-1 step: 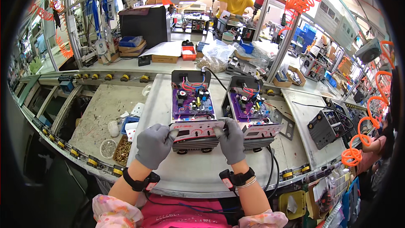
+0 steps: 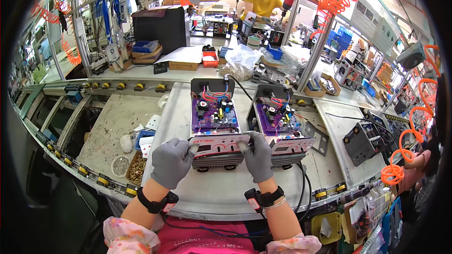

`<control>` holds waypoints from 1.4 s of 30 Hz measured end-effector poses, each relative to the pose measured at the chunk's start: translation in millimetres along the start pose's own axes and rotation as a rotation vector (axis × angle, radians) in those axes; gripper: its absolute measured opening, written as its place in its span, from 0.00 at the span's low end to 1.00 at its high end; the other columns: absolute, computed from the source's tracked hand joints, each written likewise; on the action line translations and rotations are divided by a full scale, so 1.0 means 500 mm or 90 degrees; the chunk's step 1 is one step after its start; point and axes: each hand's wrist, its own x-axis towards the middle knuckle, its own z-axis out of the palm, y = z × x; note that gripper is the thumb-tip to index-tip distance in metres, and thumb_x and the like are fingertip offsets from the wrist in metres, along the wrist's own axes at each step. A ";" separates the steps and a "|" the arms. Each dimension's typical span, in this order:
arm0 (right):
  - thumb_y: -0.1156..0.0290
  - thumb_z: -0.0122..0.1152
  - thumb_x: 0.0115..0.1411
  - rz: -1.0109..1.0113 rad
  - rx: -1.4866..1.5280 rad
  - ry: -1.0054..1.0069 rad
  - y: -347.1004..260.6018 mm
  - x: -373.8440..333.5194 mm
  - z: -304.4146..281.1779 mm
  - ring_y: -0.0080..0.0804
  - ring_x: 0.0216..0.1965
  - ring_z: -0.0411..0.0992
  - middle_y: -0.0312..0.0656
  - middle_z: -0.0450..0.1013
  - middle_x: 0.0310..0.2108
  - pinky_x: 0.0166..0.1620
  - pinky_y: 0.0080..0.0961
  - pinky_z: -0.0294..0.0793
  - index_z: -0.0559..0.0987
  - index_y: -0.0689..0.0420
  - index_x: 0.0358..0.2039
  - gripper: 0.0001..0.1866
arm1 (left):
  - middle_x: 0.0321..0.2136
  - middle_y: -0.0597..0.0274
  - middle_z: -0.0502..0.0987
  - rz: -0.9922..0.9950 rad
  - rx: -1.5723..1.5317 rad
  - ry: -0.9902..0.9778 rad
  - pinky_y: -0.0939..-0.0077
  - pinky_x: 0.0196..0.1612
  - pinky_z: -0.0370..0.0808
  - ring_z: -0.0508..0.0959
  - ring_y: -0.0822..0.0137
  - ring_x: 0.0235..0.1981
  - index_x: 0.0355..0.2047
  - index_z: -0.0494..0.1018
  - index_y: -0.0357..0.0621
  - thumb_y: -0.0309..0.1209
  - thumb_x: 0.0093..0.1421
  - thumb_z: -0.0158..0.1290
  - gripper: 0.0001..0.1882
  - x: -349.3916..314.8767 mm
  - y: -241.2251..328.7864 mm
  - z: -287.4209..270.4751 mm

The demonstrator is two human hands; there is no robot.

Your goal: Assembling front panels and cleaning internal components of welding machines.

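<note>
White front panel [image 2: 219,145] sits along the near edge of the purple circuit board [image 2: 214,116], its two ends pinched in the nearly closed left hand [image 2: 172,162] and right hand [image 2: 258,157], probably to steady it evenly; right of that board stands another opened unit [image 2: 278,118].

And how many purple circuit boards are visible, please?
2: the left board, behind the white panel between left hand and right hand; the right board, behind the neighbouring panel. Others may be hidden.

L hand [image 2: 172,162]: finger ends hid. | pink shirt [image 2: 188,235]: cut, btm edge | board [image 2: 374,21] txt: too sm.
</note>
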 end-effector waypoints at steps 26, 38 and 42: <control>0.77 0.61 0.53 0.147 -0.003 0.040 -0.051 -0.215 -0.287 0.36 0.32 0.74 0.45 0.75 0.33 0.35 0.26 0.74 0.76 0.61 0.40 0.12 | 0.30 0.65 0.73 -0.417 -0.678 -0.139 0.85 0.27 0.69 0.71 0.78 0.25 0.49 0.69 0.37 0.26 0.57 0.47 0.18 -0.147 -0.289 -0.057; 0.75 0.57 0.50 0.365 -0.603 0.411 0.122 -0.510 -0.885 0.28 0.28 0.69 0.39 0.74 0.25 0.34 0.27 0.70 0.78 0.64 0.31 0.08 | 0.22 0.71 0.67 -0.619 -1.200 -0.112 0.75 0.28 0.71 0.71 0.72 0.24 0.29 0.70 0.55 0.44 0.65 0.40 0.13 -0.350 -0.541 -0.015; 0.63 0.59 0.54 0.307 -0.664 0.244 0.158 -0.547 -0.973 0.35 0.24 0.70 0.42 0.73 0.24 0.30 0.29 0.70 0.77 0.62 0.34 0.14 | 0.19 0.71 0.71 -0.892 -0.963 0.293 0.74 0.26 0.73 0.73 0.72 0.22 0.28 0.71 0.51 0.41 0.61 0.48 0.10 -0.317 -0.463 -0.058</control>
